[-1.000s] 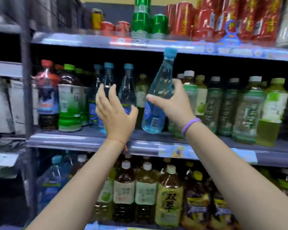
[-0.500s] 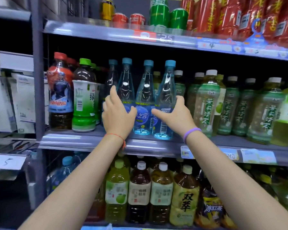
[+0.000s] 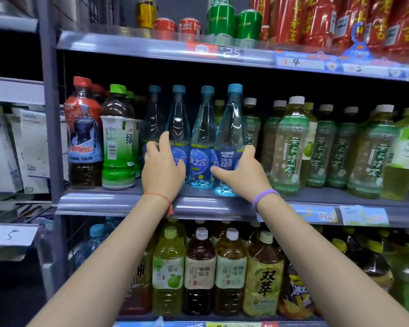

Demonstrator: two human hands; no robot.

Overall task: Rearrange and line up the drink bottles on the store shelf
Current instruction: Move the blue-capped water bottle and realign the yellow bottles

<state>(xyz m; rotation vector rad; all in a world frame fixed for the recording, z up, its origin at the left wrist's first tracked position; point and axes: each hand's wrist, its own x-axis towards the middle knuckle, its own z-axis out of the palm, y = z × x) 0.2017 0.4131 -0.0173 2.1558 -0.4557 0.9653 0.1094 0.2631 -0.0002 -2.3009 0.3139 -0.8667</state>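
Observation:
Several clear blue bottles with blue caps stand upright in a row on the middle shelf (image 3: 109, 202). My right hand (image 3: 242, 177) grips the rightmost blue bottle (image 3: 232, 123) low on its label, thumb on the left and fingers round the right side; the bottle's base is on the shelf. My left hand (image 3: 162, 171) is wrapped round the lower part of the second blue bottle (image 3: 178, 121), one finger pointing up along it. Between them stands a third blue bottle (image 3: 203, 138), and another blue bottle (image 3: 154, 116) is further left and back.
Green tea bottles (image 3: 291, 147) crowd the shelf to the right. A green-capped bottle (image 3: 118, 138) and a red-capped bottle (image 3: 83, 128) stand left, by the grey upright post (image 3: 49, 114). Cans (image 3: 222, 20) fill the upper shelf, and tea bottles (image 3: 200, 274) the lower one.
My right hand brought the tilted, raised blue bottle down and stood it upright at the right end of the blue row. My left hand stayed on the bottles at the left.

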